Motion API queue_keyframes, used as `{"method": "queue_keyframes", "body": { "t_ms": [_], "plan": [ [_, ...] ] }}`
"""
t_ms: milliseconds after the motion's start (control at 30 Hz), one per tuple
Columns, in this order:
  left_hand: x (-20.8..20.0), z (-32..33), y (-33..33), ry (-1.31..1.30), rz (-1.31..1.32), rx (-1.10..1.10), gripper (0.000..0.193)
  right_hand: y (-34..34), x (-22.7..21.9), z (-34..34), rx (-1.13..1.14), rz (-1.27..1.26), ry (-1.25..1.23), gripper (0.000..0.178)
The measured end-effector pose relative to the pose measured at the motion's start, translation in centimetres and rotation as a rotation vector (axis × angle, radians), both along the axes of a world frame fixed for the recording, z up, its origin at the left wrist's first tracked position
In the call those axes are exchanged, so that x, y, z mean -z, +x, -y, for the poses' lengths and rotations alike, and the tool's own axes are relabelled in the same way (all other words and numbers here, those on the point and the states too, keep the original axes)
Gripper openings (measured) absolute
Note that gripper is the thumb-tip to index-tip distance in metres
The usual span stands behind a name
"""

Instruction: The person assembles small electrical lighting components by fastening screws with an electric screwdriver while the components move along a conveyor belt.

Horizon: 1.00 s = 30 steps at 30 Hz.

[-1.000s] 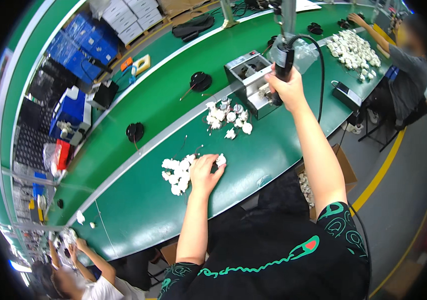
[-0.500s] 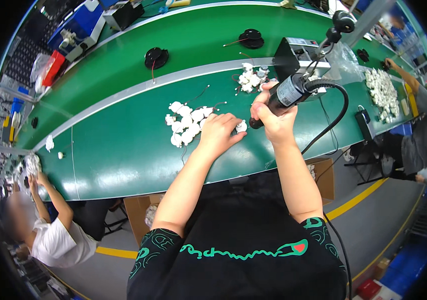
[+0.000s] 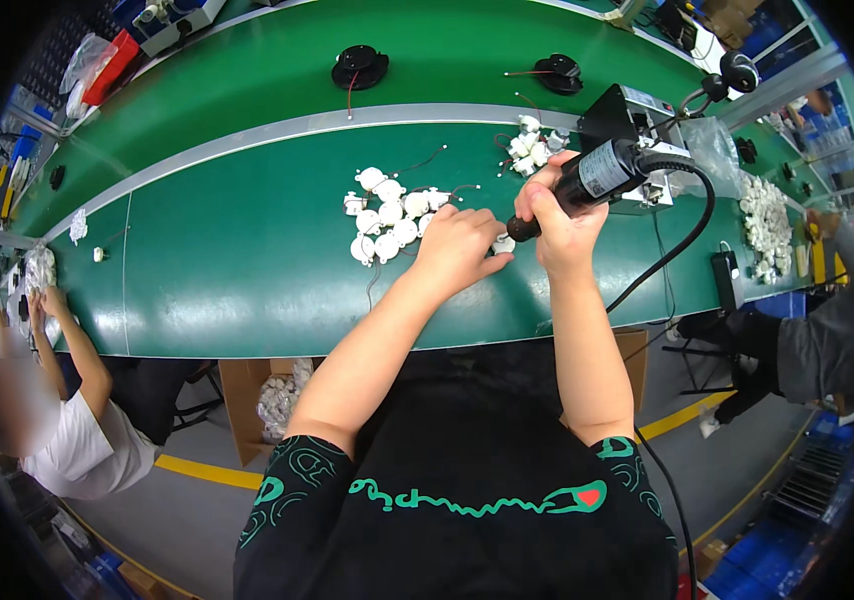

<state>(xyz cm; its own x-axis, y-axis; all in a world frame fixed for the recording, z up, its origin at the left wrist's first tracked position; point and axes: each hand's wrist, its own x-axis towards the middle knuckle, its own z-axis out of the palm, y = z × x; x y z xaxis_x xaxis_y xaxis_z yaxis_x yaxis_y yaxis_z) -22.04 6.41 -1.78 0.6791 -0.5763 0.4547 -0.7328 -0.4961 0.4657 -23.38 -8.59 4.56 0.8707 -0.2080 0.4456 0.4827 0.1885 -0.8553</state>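
My right hand (image 3: 569, 232) is wrapped round a black electric screwdriver (image 3: 602, 172), held at a slant with its dark nose (image 3: 522, 229) pointing down to the left. Close against that nose, on the green bench, is a small white round plastic part (image 3: 504, 244). The fingers and thumb of my left hand (image 3: 459, 246) hold this part from its left side and hide some of it. Just left of my left hand lies a loose group of similar white round parts (image 3: 388, 218) with thin wires. The screwdriver's bit cannot be made out.
More white parts (image 3: 531, 148) lie beyond my right hand, by a black box-shaped unit (image 3: 615, 122). Black round pieces with wires (image 3: 361, 68) rest on the far green strip. A black cable (image 3: 682, 250) loops right of the screwdriver. Co-workers sit at both sides; a carton (image 3: 239, 405) stands below.
The whole view has shifted, so the bench sits differently in it. The screwdriver's nose has come nearer to the white part under my left fingers. Both hands keep their holds.
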Motion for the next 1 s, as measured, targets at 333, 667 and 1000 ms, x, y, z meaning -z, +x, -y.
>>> {"method": "queue_keyframes", "body": {
  "t_ms": [333,667,1000],
  "plan": [
    [-0.2,0.1,0.1,0.065,-0.037,0.0,0.029,0.4,0.1,-0.4,-0.034,-0.028,-0.02,0.035],
    [-0.2,0.0,0.1,0.067,-0.067,-0.019,0.026,-0.1,0.5,-0.9,0.013,-0.045,-0.08,0.033],
    [-1.0,0.2,-0.3,0.133,-0.114,-0.014,0.028,0.3,0.9,-0.7,0.1,-0.002,-0.115,0.034]
  ]
}}
